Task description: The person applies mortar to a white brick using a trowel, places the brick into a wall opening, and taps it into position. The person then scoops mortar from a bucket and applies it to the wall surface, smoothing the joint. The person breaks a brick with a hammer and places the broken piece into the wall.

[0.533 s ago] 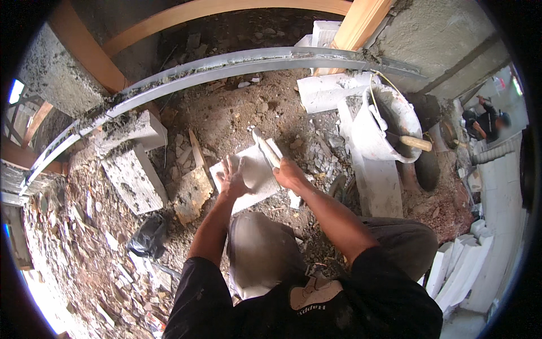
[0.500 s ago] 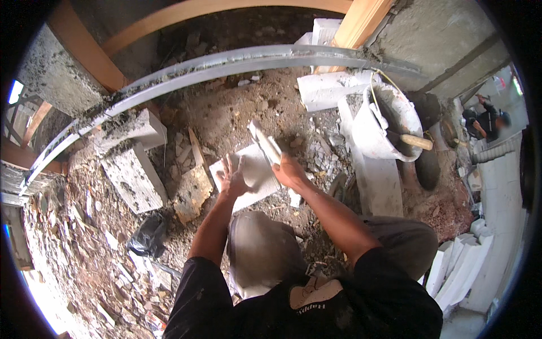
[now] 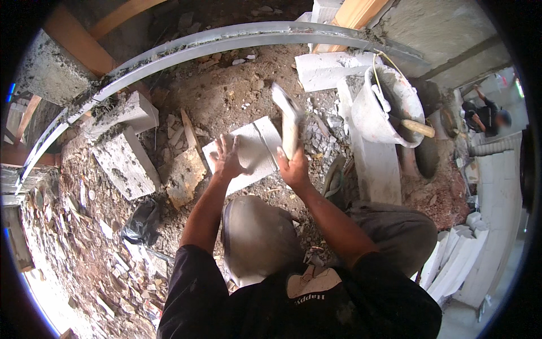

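A pale lightweight concrete block lies on the rubble in front of me, with a dark cut line across it near its right end. My left hand rests on the block's left part, fingers spread. Just right of the block, my right hand is closed round the pale wooden handle of a hatchet-like tool. Its grey metal head is raised above the block's right end and points away from me; motion blur hides its exact shape.
A white bucket with a wooden-handled tool in it stands at right on a long pale block. More blocks lie at left beside a black plastic bag. A metal rail crosses the far side. Another person is at far right.
My right hand has lifted the hatchet-like tool off the block's cut line and swung it up and to the right. My left hand stays on the block. The view has shifted slightly.
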Available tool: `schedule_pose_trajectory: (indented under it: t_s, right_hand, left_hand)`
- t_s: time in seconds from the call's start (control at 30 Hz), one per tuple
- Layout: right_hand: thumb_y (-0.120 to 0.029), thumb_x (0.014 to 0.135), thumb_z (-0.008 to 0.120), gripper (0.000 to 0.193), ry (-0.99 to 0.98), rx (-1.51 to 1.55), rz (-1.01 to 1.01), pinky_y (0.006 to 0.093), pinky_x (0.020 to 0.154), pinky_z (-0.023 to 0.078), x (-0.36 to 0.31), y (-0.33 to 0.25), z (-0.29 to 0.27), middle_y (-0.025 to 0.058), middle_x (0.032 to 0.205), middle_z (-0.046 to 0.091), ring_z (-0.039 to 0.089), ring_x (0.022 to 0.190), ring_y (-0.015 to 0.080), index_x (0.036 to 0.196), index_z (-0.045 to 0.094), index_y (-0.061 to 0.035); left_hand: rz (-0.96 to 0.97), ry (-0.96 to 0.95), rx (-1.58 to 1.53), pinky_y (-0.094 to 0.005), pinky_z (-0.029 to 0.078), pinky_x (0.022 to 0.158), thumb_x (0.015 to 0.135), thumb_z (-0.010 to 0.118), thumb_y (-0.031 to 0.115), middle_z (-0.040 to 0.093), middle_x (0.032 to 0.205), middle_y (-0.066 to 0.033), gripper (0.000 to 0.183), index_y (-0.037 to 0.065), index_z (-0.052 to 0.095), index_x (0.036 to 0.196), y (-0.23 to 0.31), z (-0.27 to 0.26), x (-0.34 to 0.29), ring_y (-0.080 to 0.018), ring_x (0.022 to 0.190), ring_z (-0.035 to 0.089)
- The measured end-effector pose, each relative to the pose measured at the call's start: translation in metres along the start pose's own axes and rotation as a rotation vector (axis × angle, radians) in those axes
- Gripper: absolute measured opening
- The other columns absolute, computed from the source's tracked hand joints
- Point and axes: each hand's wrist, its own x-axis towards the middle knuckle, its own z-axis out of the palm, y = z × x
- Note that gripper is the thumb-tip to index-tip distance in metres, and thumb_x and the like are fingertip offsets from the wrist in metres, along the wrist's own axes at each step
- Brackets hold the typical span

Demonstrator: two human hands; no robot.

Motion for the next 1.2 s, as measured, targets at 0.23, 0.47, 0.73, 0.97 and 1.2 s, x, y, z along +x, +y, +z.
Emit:
schedule_pose_trajectory:
  t_s: [0.23,0.47,0.73,0.97,1.2]
  right_hand:
    - [-0.023,0.092,0.064,0.035,-0.227,-0.304,0.037,0.0496,0.063,0.052,-0.008,0.006,-0.009,0.0272,0.078,0.062,0.065,0.073,0.0472,0.106,0.049,0.0045]
    - [-0.027,0.092,0.062,0.037,-0.193,-0.359,-0.115,0.0525,0.064,0.05,-0.046,0.04,-0.018,0.0246,0.076,0.062,0.063,0.07,0.0453,0.105,0.049,0.0044]
    - [-0.028,0.092,0.059,0.038,-0.373,-0.334,0.229,0.0546,0.066,0.051,-0.07,0.032,-0.04,0.0285,0.08,0.063,0.063,0.074,0.0481,0.107,0.05,0.0054]
    - [-0.029,0.091,0.061,0.041,-0.316,-0.375,0.029,0.0582,0.07,0.05,-0.086,0.018,-0.049,0.0322,0.091,0.064,0.064,0.08,0.0502,0.111,0.045,0.0033]
    - [-0.03,0.092,0.059,0.039,-0.393,-0.346,0.25,0.0554,0.071,0.051,-0.087,0.001,-0.061,0.0304,0.084,0.064,0.063,0.081,0.0499,0.108,0.045,0.002]
  left_hand:
    - [-0.042,-0.037,-0.018,-0.0736,0.02,0.109,0.045,0.093,0.058,-0.004,0.163,-0.0256,0.146,0.021,0.011,0.159,-0.004,0.001,0.005,-0.0451,0.15,0.0]
    - [-0.014,-0.065,-0.014,-0.0749,0.02,0.108,0.046,0.092,0.06,-0.004,0.162,-0.0268,0.146,0.021,0.01,0.159,0.002,-0.001,0.004,-0.0463,0.15,-0.002]
    - [0.011,-0.043,0.002,-0.0749,0.02,0.108,0.047,0.091,0.062,-0.006,0.162,-0.0273,0.146,0.018,0.007,0.16,0.002,0.004,0.01,-0.0452,0.15,-0.002]
    - [-0.014,-0.036,0.028,-0.0739,0.022,0.108,0.046,0.091,0.063,-0.004,0.163,-0.0268,0.148,0.02,0.007,0.16,0.002,-0.003,0.002,-0.0457,0.15,0.001]
    - [-0.02,-0.005,0.038,-0.0735,0.02,0.109,0.047,0.09,0.063,-0.003,0.163,-0.0247,0.146,0.021,0.007,0.16,-0.005,0.001,0.002,-0.0458,0.15,0.002]
